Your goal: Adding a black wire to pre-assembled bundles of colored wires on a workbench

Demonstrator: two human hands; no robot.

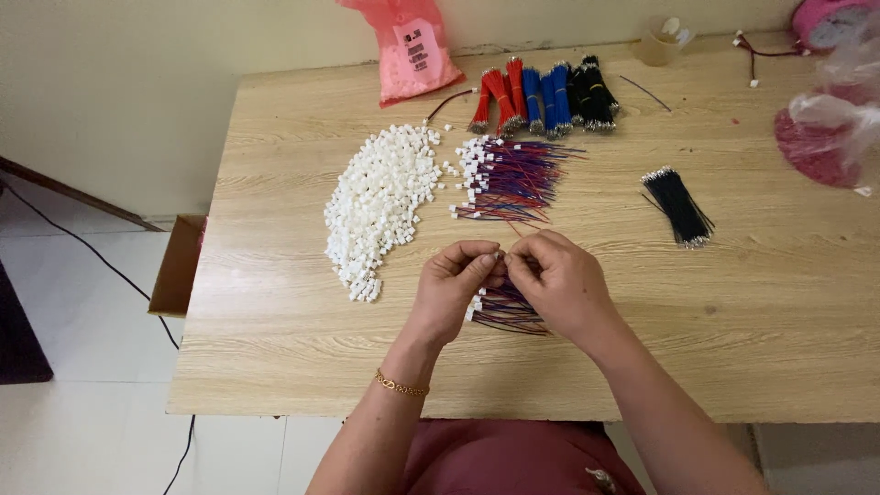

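- Presently the left hand [451, 286] and right hand [561, 282] meet at the near middle of the wooden table [733, 302], fingertips pinched together on a tiny white connector housing [498, 257]; whether a wire end is held in the same pinch cannot be told.
- Risk: the piece is small, so a slack pinch could drop it among the loose parts.
- Just under the hands lies a small bunch of red and blue wires [502, 312] with white ends; a wrist could sweep or tangle it.
- Farther off, a fanned pile of finished leads [509, 179]: thin, flexible, prone to snagging.
- To its left, a heap of white plastic housings [380, 202], blocky and hard, close to the table's left edge; a nudge could spill some.
- At right, a black wire bundle [678, 206], with metal-tipped ends.
- At the far edge, banded red, blue and black bundles [545, 92] and a pink bag [412, 50].
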